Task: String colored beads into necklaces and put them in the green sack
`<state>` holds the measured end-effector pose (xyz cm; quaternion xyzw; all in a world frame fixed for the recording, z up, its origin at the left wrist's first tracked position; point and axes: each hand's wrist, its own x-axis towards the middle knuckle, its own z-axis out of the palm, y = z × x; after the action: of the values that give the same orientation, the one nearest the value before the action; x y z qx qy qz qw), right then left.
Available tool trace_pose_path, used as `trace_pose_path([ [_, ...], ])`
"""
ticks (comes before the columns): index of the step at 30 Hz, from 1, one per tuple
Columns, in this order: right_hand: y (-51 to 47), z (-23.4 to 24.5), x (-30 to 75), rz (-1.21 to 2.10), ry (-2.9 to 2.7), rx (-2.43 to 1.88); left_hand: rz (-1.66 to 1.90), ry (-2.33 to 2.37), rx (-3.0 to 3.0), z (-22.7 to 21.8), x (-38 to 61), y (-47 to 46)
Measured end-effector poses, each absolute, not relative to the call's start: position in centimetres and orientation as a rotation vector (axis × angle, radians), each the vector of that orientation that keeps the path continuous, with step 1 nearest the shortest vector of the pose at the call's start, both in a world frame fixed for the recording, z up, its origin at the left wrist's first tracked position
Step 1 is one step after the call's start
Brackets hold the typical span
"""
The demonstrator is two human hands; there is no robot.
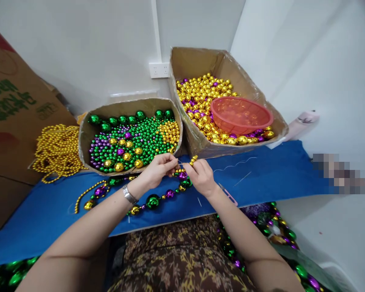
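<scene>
Above the blue tabletop, my two hands meet in front of the boxes. The fingers of my left hand (162, 168) are closed in a pinch on a thin pale thread (180, 163). My right hand (202, 176) is closed too, holding a short string of small gold beads (194, 159) that sticks up past the fingers. Below them lies a bead garland (153, 201) of green, purple and gold balls, partly hidden by my left forearm. Its left end is a run of small gold beads (86, 193).
A cardboard box (84, 148) holds green, purple and gold beads. Behind on the right, a taller box (197, 148) contains gold beads and a red basket (243, 117). Gold bead strands (56, 148) lie left. Pink scissors (229, 195) and loose thread (235, 165) rest on the blue cloth (270, 174).
</scene>
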<state>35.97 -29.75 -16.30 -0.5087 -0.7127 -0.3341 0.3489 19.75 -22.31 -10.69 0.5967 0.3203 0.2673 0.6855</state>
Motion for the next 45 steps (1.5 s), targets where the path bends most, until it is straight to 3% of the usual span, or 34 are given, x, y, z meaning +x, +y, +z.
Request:
trace_pose_path([
  [7, -34.6, -16.2, 34.4, -0.012, -1.824, -1.476, 0.776, 0.762, 1.390, -11.1, 19.3, -22.8],
  [10, -34.8, -15.8, 33.8, 0.185, -1.676, -1.486, 0.762, 0.750, 1.503, -11.7, 19.4, -23.4],
  [23, -31.4, -16.7, 32.6, 0.670, -1.124, -1.328, 0.714, 0.773, 1.757, -12.4, 19.2, -25.2],
  [33, -30.5, -15.9, 33.0, 1.146, -0.547, -0.916, 0.771, 0.722, 0.894, -13.9, 18.6, -24.6],
  [38, -30.2, -16.9, 32.8, 1.175, -0.492, -0.894, 0.659, 0.778, 0.762, -14.5, 18.4, -24.1],
  [45, -30.3, -17.3, 32.6, 1.072, -0.640, -1.003, 0.736, 0.870, 1.175, -13.7, 18.4, -24.2],
])
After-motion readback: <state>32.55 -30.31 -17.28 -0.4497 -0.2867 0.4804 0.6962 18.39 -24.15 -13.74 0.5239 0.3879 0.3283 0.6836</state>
